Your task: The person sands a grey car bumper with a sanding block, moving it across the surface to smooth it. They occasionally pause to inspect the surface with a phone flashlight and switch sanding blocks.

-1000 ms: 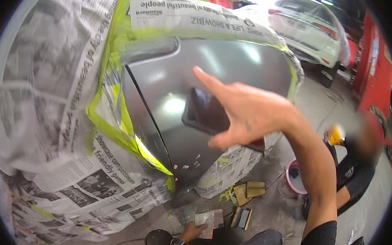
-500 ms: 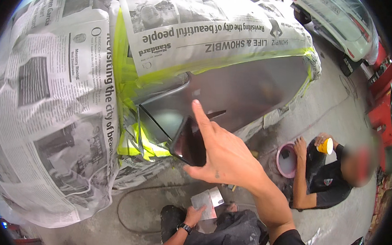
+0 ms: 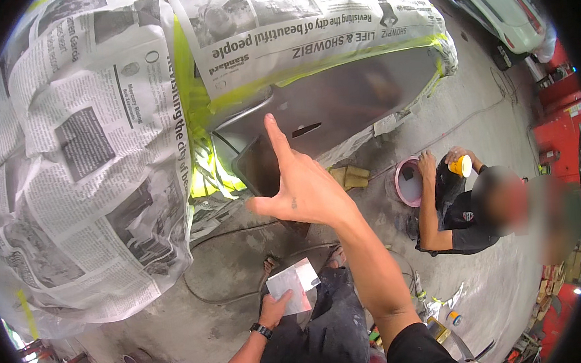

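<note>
My right hand (image 3: 304,184) is closed on a dark phone (image 3: 252,160), index finger stretched along it and thumb out to the left, the other fingers hidden behind. It is in front of the grey car panel (image 3: 364,87), which is framed by newspaper (image 3: 107,226) and yellow-green tape (image 3: 206,157). My left hand (image 3: 275,309), wearing a black watch (image 3: 263,331), grips pale sheets (image 3: 290,281) low in the view, over my dark-clad legs.
A co-worker (image 3: 459,218) crouches at the right, one hand by a pink bucket (image 3: 416,197), the other holding a yellow container (image 3: 462,167). Also there are tan pads (image 3: 350,176), a hose (image 3: 211,296), a white car (image 3: 500,15) and red equipment (image 3: 561,145).
The view has swung, showing more of my legs and the floor. My right hand and phone have moved up and left since half a second ago. The co-worker's hand has reached the bucket rim.
</note>
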Demonstrator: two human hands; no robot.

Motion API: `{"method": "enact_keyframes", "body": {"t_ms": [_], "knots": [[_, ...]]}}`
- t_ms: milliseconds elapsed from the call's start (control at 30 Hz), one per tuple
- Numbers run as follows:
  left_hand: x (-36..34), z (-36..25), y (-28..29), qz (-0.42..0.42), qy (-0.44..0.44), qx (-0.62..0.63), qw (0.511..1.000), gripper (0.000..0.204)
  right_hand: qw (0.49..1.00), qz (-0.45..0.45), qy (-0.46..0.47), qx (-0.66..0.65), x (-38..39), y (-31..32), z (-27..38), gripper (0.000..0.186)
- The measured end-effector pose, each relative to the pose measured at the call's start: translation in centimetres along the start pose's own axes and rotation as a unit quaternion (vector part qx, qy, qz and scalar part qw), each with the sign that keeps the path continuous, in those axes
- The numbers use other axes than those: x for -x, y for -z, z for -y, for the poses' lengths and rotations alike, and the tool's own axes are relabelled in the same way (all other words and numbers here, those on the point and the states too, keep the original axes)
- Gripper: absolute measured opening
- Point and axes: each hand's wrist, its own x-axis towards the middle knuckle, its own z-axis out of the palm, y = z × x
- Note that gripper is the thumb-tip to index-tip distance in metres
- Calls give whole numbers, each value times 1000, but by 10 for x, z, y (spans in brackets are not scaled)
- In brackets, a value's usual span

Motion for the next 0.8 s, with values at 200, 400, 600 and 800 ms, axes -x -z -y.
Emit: {"method": "enact_keyframes", "body": {"t_ms": [200, 400, 600, 800], "knots": [[26, -53, 10, -22, -14, -42, 999, 33, 998, -27, -43, -28, 15, 11, -3, 121], [38, -37, 3, -85, -5, -1, 996, 34, 974, -210, 9, -84, 52, -8, -58, 117], [67, -67, -28, -88, 71, -53, 992, 30, 947, -294, -25, -130, 105, -6, -77, 107], [72, -80, -49, -26, -11, 54, 998, 26, 909, -408, -10, -85, 140, -2, -103, 105]]}}
